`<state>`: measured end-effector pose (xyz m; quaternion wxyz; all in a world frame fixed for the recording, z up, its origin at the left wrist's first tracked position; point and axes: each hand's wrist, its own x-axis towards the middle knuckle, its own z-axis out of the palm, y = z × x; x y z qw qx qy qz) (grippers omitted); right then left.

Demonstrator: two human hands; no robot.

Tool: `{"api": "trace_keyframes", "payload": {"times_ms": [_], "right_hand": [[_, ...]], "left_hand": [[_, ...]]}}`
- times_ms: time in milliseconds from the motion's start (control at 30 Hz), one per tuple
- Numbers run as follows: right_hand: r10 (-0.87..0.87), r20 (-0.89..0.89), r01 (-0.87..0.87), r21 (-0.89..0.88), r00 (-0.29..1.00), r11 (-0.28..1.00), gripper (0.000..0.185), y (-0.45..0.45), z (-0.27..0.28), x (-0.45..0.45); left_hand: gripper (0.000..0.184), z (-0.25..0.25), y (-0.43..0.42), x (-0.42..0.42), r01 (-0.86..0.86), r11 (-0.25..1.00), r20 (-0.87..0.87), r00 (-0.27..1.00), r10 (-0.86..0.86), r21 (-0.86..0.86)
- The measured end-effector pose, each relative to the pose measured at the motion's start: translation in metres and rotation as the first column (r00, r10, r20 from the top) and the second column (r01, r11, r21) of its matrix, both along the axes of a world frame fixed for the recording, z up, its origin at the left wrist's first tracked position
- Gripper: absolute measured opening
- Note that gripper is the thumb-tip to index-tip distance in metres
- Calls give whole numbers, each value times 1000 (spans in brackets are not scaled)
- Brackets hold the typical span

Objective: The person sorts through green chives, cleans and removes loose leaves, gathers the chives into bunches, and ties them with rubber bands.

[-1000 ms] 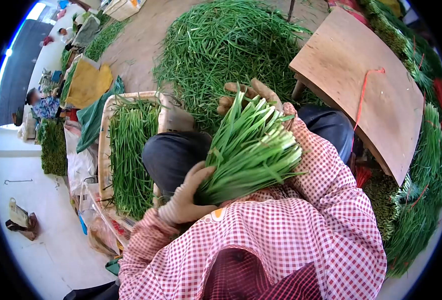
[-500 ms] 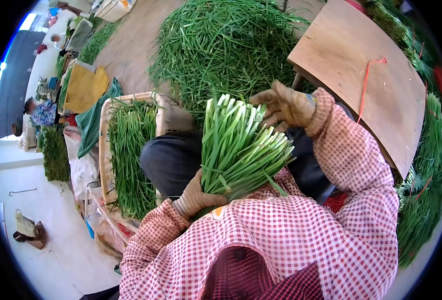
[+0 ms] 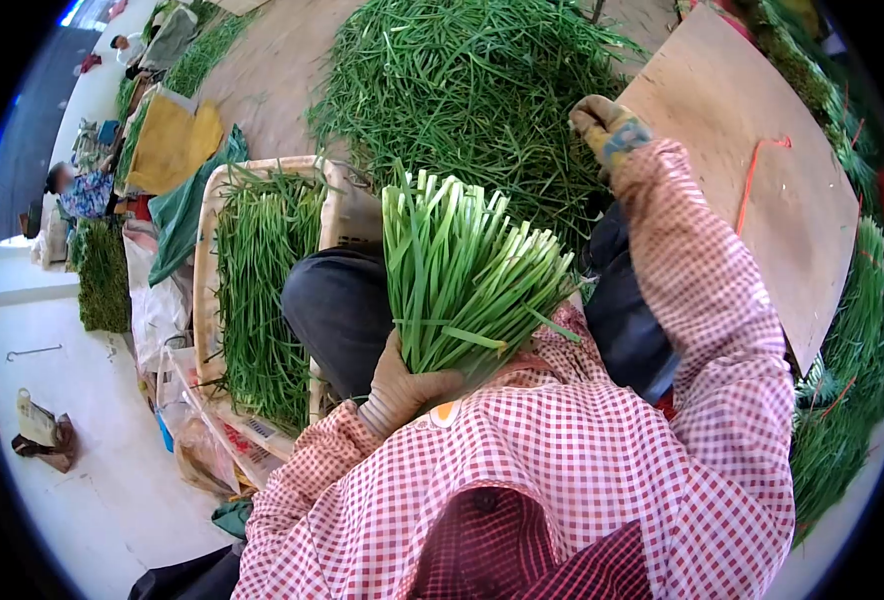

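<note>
My gloved left hand is wrapped round the lower part of a bunch of green leafy stalks, held in front of my chest with the pale cut ends pointing up and away. My gloved right hand is off the bunch, over the right edge of a large loose heap of the same greens and beside the wooden board. Its fingers are curled, and whether anything small is between them does not show.
A crate of laid greens stands left of my knee. The wooden board with a red tie is at the right, with stacked bundles beyond it. A person sits far left, near a yellow cloth.
My right hand has left the bunch and moved up and right to the heap's edge. The bunch, earlier between both hands, is more upright in my left hand.
</note>
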<state>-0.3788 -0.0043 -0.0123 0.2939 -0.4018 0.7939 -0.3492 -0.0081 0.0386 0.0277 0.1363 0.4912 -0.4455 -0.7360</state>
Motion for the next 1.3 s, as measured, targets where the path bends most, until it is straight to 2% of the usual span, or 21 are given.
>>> {"api": "trace_keyframes", "payload": {"times_ms": [100, 133, 167, 200, 267, 333, 400, 467, 500, 567, 600, 700, 767, 833, 867, 933, 1033, 1067, 1133, 1167, 1300], "right_hand": [[432, -461, -571, -219, 775, 791, 52, 28, 10, 15], [592, -361, -657, -85, 721, 749, 66, 38, 31, 43], [743, -380, -800, 13, 551, 600, 72, 40, 35, 56], [735, -492, -811, 92, 467, 577, 74, 48, 35, 76], [792, -456, -831, 176, 407, 528, 62, 41, 26, 93], [906, -276, -947, -103, 321, 304, 45, 32, -1, 95], [835, -34, -816, -240, 549, 526, 29, 33, -13, 101], [813, -12, -777, -302, 582, 552, 26, 32, -26, 106], [713, 255, -601, -399, 653, 693, 25, 33, -31, 108], [495, 672, -289, -403, 551, 868, 24, 29, -24, 104], [289, 691, -145, -260, 663, 955, 22, 23, -18, 97], [-24, 627, 273, -305, 779, 913, 22, 10, -18, 47], [257, 660, 28, -389, 706, 921, 27, 13, -8, 42], [568, 217, -464, -387, 794, 797, 35, 36, 6, 81], [705, -126, -715, -71, 698, 696, 39, 47, 38, 99], [769, 15, -733, 313, 639, 604, 43, 47, 60, 130], [907, -68, -871, 256, 416, 419, 38, 42, 17, 154], [904, -78, -871, 248, 420, 425, 38, 39, 16, 152], [982, -53, -875, 448, 181, 186, 34, 30, 21, 141], [981, -62, -872, 450, 183, 191, 34, 21, 17, 126], [691, -427, -438, 551, 583, 710, 19, -22, -19, 24]], "left_hand": [[84, -8, -1, 0, 14, 1000, -10, 1000, -14, -18], [85, -7, -2, -3, 7, 1000, 35, 999, -7, 0], [86, -6, -2, -5, 3, 1000, 81, 997, -4, 17], [86, -6, -2, -7, 7, 1000, 76, 997, -8, 23], [85, -7, -1, -7, -6, 1000, 31, 999, 6, 26], [84, -9, -2, -2, -16, 999, 62, 998, 14, 33], [84, -14, -4, 2, -38, 998, 90, 995, 34, 43], [83, -20, -6, 5, -17, 997, 102, 995, 9, 76], [83, -23, -6, 5, -26, 995, 64, 998, 20, 94], [83, -23, -7, 5, -19, 996, 71, 997, 13, 92], [83, -24, -8, 5, -5, 996, 79, 997, -2, 84], [83, -31, -9, 8, -8, 998, 89, 996, 2, 63], [82, -32, -12, 6, -6, 999, 108, 994, 1, 49], [82, -27, -10, 3, -15, 996, 133, 991, 3, 88], [82, -31, -11, 3, -8, 996, 126, 992, -3, 86], [84, -42, -10, 7, 70, 998, 178, 982, -67, -9], [84, -27, -11, 3, 56, 997, 199, 978, -66, 55], [87, -31, -11, 5, 82, 996, 192, 978, -86, 25], [88, -25, -8, 2, 1, 997, 96, 995, -9, 82], [90, -25, -8, 3, 9, 997, 114, 993, -17, 75], [85, -25, -7, 3, -10, 996, 97, 995, 2, 87]]}}
